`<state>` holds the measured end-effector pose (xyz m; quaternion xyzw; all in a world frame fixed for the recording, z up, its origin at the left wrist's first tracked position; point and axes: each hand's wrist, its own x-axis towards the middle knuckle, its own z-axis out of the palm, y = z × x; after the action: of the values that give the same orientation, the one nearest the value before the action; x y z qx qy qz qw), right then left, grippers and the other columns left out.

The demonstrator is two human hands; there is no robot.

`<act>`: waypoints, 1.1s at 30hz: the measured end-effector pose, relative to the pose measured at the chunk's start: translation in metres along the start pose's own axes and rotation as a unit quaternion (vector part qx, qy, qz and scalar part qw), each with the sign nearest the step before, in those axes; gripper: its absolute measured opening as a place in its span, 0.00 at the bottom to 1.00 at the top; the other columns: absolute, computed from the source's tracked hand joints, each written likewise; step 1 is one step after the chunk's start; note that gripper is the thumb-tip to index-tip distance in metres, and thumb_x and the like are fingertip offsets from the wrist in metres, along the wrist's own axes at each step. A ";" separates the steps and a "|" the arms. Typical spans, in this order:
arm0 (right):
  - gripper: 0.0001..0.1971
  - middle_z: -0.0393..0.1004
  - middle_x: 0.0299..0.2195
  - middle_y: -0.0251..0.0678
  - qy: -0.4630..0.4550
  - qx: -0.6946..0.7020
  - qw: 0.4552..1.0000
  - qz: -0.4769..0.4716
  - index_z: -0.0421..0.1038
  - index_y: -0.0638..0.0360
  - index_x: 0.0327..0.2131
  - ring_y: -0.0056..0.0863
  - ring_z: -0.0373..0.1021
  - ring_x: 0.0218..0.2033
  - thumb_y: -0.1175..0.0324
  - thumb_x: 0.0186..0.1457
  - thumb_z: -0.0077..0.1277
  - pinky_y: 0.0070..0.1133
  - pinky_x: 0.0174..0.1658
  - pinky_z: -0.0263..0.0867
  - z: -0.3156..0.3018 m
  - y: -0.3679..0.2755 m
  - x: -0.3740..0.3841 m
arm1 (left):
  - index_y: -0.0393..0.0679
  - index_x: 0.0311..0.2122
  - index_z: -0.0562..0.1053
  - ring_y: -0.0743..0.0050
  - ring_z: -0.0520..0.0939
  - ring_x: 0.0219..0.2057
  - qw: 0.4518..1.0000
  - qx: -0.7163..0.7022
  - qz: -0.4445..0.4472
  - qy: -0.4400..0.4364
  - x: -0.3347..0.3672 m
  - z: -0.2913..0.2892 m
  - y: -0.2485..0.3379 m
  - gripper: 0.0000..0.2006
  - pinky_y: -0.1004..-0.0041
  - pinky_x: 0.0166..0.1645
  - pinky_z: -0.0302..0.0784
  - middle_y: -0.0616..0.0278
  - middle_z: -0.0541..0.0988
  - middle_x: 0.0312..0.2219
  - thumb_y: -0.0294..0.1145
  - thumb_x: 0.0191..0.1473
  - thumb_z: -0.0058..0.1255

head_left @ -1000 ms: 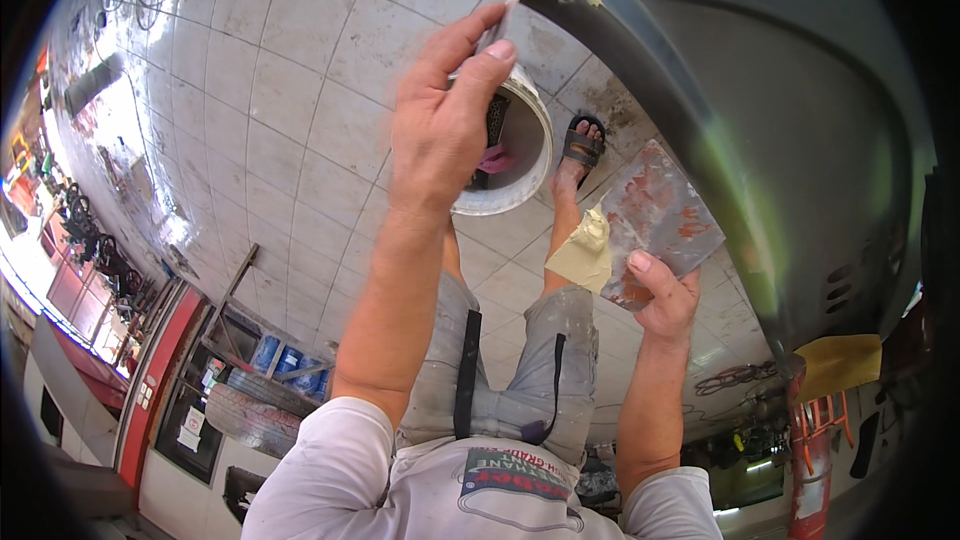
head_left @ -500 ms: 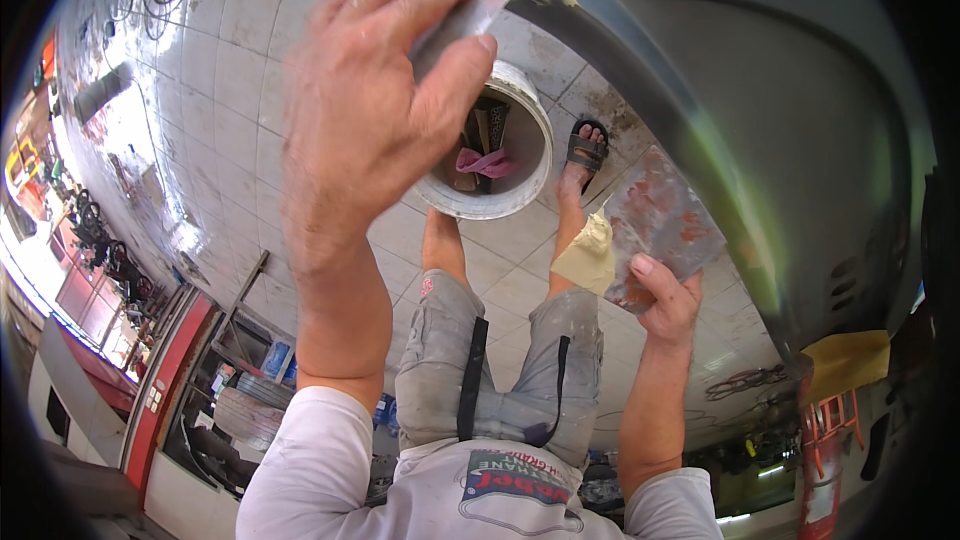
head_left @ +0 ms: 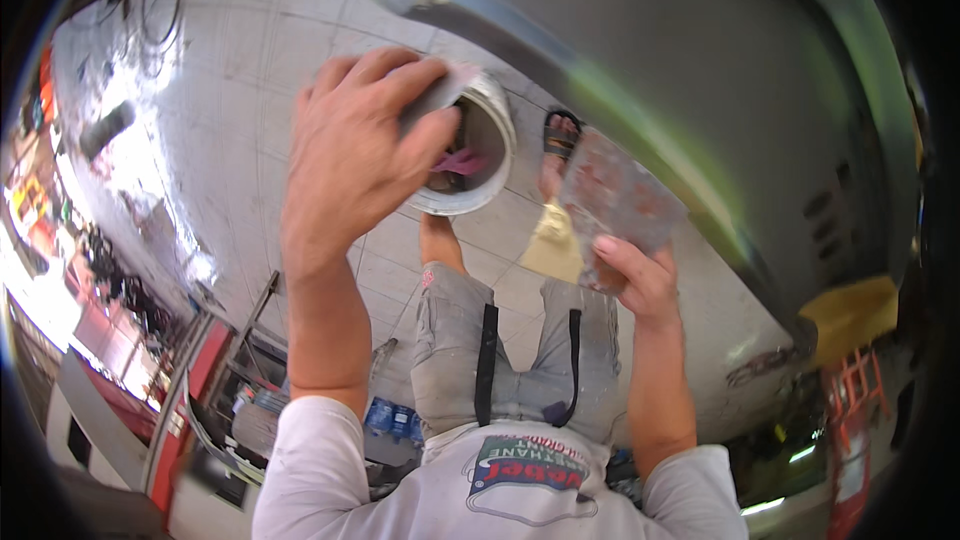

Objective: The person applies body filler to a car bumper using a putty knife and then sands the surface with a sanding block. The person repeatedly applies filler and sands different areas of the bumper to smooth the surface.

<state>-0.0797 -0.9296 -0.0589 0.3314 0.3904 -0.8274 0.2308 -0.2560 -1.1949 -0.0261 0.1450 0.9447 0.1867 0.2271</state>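
Observation:
My left hand [head_left: 365, 145] is closed on a thin grey putty spreader [head_left: 437, 100], pinched between thumb and fingers. It hangs over the near-left side of a white bucket [head_left: 507, 135], apart from the grey body panel [head_left: 690, 50]. Inside the bucket lie a pink strip [head_left: 462, 162] and some dark pieces. Below the panel's edge, my right hand [head_left: 645, 280] grips a flat grey mixing plate [head_left: 625, 202] with reddish smears, thumb on top. Pale yellow putty [head_left: 556, 245] sits at the plate's left side.
The panel curves across the upper right, its edge marked by yellow-green bands. Yellowish masking paper [head_left: 850, 318] hangs at its lower end, near an orange rack [head_left: 860, 390]. Blue bottles [head_left: 392, 420] and a red-edged frame [head_left: 190, 390] stand lower left. Pale tiles [head_left: 240, 100] cover the floor.
My left hand and the spreader have come down, away from the panel's edge. The view has shifted, so the panel sits farther left. The right hand still holds the plate.

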 end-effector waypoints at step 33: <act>0.30 0.78 0.59 0.39 0.146 0.022 0.989 -0.003 0.62 0.60 0.71 0.35 0.78 0.56 0.73 0.68 0.55 0.34 0.57 0.76 -0.173 0.149 -0.251 | 0.42 0.56 0.83 0.46 0.83 0.57 0.969 -0.207 -0.038 0.132 -0.126 0.198 -0.064 0.24 0.58 0.62 0.77 0.48 0.85 0.54 0.47 0.62 0.61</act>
<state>0.2482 -0.8486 -0.0318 0.4521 0.4030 -0.7793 0.1613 -0.0646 -1.2398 -0.1697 0.0328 0.9118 0.3871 0.1327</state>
